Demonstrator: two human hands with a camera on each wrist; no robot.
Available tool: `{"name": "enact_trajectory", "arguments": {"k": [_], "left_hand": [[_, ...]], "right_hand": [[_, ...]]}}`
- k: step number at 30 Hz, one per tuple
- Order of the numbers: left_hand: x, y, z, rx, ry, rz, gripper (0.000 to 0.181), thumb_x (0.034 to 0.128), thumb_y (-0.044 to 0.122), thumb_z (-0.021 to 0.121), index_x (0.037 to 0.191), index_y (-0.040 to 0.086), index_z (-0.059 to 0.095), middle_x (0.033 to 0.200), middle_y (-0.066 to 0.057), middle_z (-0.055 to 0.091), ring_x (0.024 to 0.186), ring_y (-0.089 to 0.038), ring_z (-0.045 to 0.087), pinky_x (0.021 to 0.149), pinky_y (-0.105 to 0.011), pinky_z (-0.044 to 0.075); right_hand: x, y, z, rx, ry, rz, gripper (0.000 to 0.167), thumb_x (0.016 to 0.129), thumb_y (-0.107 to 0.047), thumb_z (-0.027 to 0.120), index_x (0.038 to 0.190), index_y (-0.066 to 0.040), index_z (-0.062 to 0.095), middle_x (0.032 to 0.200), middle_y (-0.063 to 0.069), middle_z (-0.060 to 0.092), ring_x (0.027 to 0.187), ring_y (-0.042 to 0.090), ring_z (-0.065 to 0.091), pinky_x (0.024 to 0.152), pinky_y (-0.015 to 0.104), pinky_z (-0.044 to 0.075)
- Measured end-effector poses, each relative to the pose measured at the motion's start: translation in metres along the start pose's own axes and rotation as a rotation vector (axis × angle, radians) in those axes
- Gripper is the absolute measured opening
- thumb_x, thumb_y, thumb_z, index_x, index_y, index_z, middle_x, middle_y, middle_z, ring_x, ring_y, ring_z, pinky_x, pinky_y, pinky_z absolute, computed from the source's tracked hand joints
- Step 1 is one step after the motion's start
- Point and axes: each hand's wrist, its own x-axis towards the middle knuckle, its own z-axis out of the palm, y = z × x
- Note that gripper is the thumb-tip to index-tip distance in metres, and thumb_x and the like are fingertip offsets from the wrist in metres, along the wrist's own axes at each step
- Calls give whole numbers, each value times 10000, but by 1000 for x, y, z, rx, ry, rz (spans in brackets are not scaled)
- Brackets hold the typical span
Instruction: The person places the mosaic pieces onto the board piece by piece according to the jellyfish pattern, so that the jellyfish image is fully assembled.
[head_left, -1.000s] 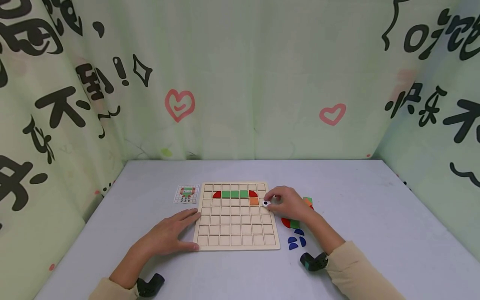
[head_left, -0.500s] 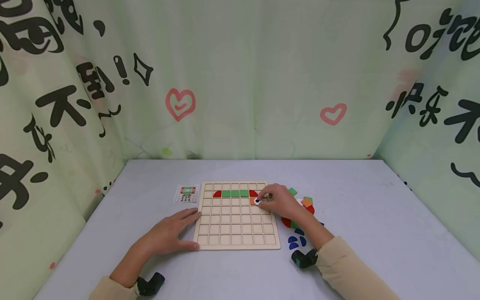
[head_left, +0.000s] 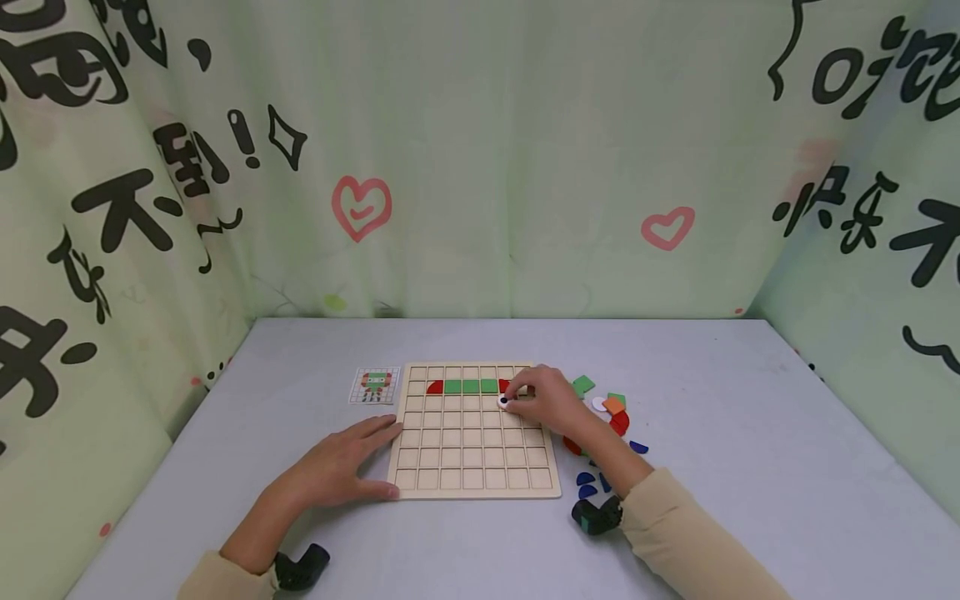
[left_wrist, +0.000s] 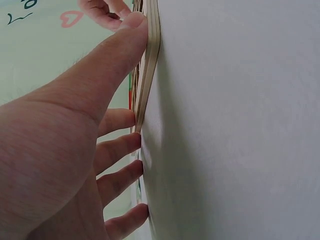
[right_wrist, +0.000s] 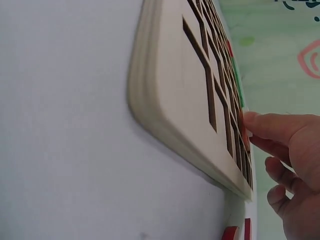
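Note:
A wooden grid board [head_left: 450, 458] lies on the table. Along its upper part runs a row of green squares [head_left: 470, 387] with a red quarter-round piece [head_left: 435, 387] at the left end and another red one at the right end, partly covered by fingers. My right hand [head_left: 543, 398] pinches a white round piece with a black dot [head_left: 502, 402] just below that right end. An orange piece [right_wrist: 243, 127] shows under the fingertips in the right wrist view. My left hand [head_left: 341, 467] rests against the board's left edge, fingers spread, with the thumb at the near corner [left_wrist: 135, 20].
A small pattern card [head_left: 374, 386] lies left of the board. Right of it are loose pieces: a green square [head_left: 582, 385], a white round [head_left: 598, 404], an orange square [head_left: 614, 406], red pieces [head_left: 619, 423] and several blue half-rounds [head_left: 585, 479], some partly behind the right forearm.
My right hand has moved left over the board with the white round piece, from the right border to the square that showed orange. The left hand stays in place.

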Motion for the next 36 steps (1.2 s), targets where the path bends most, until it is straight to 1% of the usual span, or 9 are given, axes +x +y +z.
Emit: {"name": "enact_trajectory", "arguments": {"k": [5,9,11,14,18,21,25,31,36], "left_hand": [[0,0,-1,-8,-2,-4,878,763,554,744,1469,144,423,1549,-87,361,1411,-335,373,1079,-561,382],[-1,0,-1,-6,-1,3,870,769,543,744,1468,138,424,1548,-92,362,1410,-339,374,1076,-564,382],[-1,1,-1,-6,1,3,866,770,537,746,1466,135,426,1546,-95,365,1409,-340,375,1076,-564,382],[-1,1,-1,-8,-1,-2,867,767,539,749,1467,140,426,1546,-92,365,1409,-337,376,1076,-562,383],[0,1,-1,-11,-5,-11,875,761,554,746,1469,152,425,1549,-82,362,1410,-331,376,1076,-561,384],[0,1,0,-11,-3,-10,876,760,559,744,1469,155,424,1550,-78,361,1410,-331,377,1075,-563,383],[0,0,0,-8,1,-4,878,759,569,739,1469,158,425,1549,-77,363,1410,-331,377,1075,-564,383],[0,-1,1,-4,1,0,886,758,589,728,1473,165,419,1550,-75,361,1413,-328,374,1073,-565,385],[0,-2,1,-1,5,2,883,760,581,731,1472,162,419,1547,-76,365,1411,-330,377,1067,-572,385]], "right_hand": [[4,-1,4,-5,0,-5,57,818,-176,778,823,-174,722,830,-50,639,788,155,476,645,255,404],[7,-2,8,3,7,-36,64,806,-154,787,814,-165,724,804,-51,639,790,155,479,688,271,403],[9,-3,10,4,2,-59,56,809,-153,785,817,-158,729,825,-51,656,811,149,500,729,282,421],[11,-6,13,6,-7,-83,45,824,-159,773,814,-134,737,893,-46,691,885,144,549,835,319,461],[11,-9,15,9,-11,-84,65,844,-160,753,806,-108,743,940,-31,705,959,161,579,971,388,449],[11,-10,15,12,-13,-86,46,843,-145,752,825,-103,750,945,-26,701,955,167,578,969,395,449],[9,-8,13,17,-21,-99,31,829,-130,763,857,-125,750,950,-31,699,913,154,563,878,347,478],[5,-1,8,14,-13,-78,62,828,-140,759,885,-163,752,927,-43,683,855,165,497,743,292,426],[0,5,1,-4,-4,-47,48,845,-162,742,885,-184,757,987,-41,699,861,162,518,734,282,453]]}}
